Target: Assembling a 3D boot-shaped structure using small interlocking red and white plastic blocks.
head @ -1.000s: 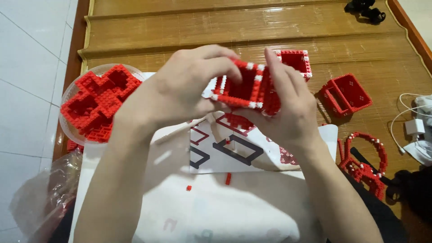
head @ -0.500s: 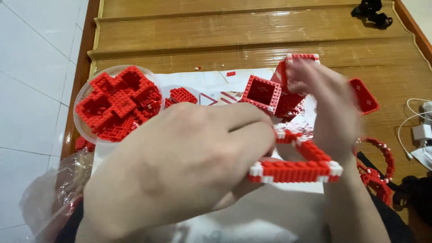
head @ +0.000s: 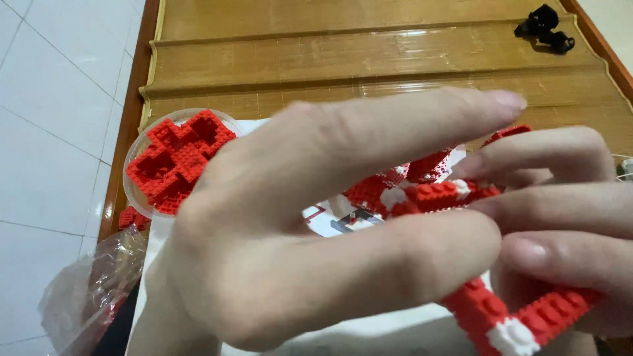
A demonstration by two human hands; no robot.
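Two hands, left hand (head: 297, 224) and right hand (head: 567, 224), are seen pinched shut on the red-and-white brick frame (head: 508, 310), held right of the bowl (head: 135, 198); it is judged light, rigid, fragile at joints, best gripped by corners.

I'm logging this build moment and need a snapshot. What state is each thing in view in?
Left hand: raised close to the camera, gripping the red-and-white brick frame.
Right hand: fingers on the same frame.
Red-and-white brick frame: held up, part-built.
Red block cross: lying in the clear dish.
Clear dish: upright, holding the cross.
Plastic bag: crumpled.
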